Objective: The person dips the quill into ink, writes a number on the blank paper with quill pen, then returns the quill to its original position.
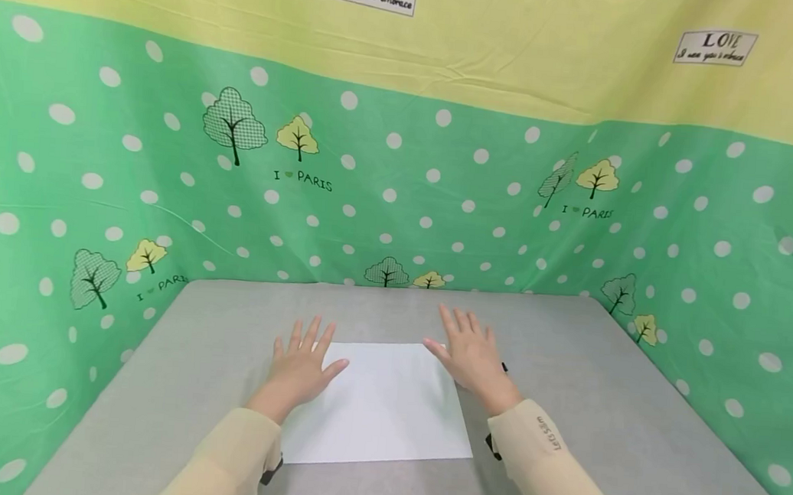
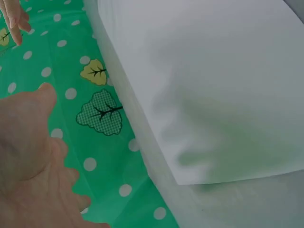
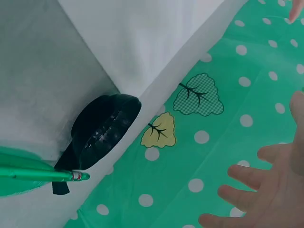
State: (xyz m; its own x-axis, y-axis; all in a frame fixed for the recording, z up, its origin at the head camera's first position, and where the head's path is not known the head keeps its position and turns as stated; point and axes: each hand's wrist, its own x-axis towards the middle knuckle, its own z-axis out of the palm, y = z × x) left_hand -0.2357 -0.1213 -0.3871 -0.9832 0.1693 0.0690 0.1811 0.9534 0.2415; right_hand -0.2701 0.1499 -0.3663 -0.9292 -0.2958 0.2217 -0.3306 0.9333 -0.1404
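A white sheet of paper [image 1: 385, 408] lies flat on the grey table. My left hand [image 1: 299, 371] is held over its left edge with fingers spread, casting a soft shadow seen in the left wrist view. Over the paper's far right corner is my right hand [image 1: 473, 356], fingers straight and spread, holding nothing. Beside that corner, the right wrist view shows a black rounded object [image 3: 107, 128] with a flat tail; its kind is unclear. A thin green stick-like thing [image 3: 38, 174] lies by it. From the head, the right hand mostly hides these.
Behind the grey table [image 1: 173, 385] hangs a green dotted cloth [image 1: 388, 170] with printed trees, with a yellow band above. The cloth also runs along both sides. Dark straps [image 1: 272, 470] show at the cuffs of both cream sleeves.
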